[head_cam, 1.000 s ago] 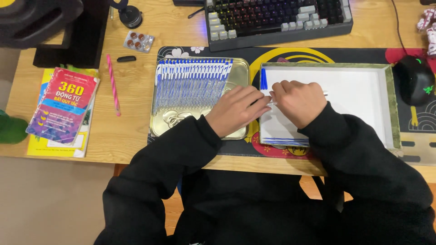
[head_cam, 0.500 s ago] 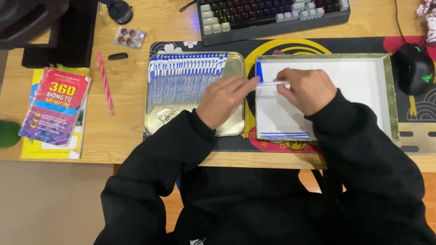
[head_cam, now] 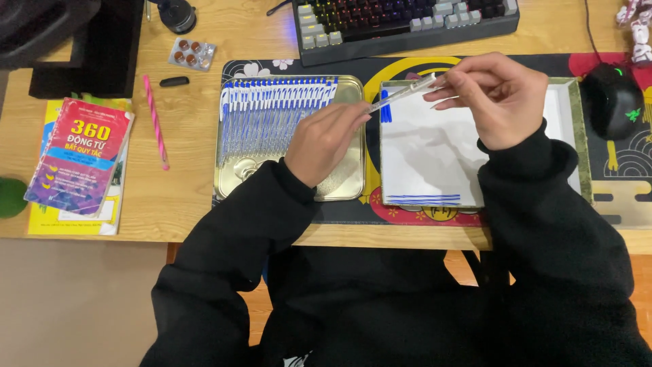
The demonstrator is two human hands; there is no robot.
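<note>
Pen [head_cam: 405, 92]: light, stiff, slick plastic; pinched at both ends, left hand [head_cam: 326, 141] and right hand [head_cam: 496, 95] closed on it above white tray [head_cam: 567, 119].

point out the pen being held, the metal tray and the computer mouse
pen [head_cam: 402, 94], head view, middle of its clear barrel
metal tray [head_cam: 346, 187], head view, bare floor by its right wall
computer mouse [head_cam: 611, 98], head view, its black back

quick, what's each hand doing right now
Left hand: fingertips closed on the lower end of a clear pen.
Right hand: closed on the same pen's upper end.
</note>
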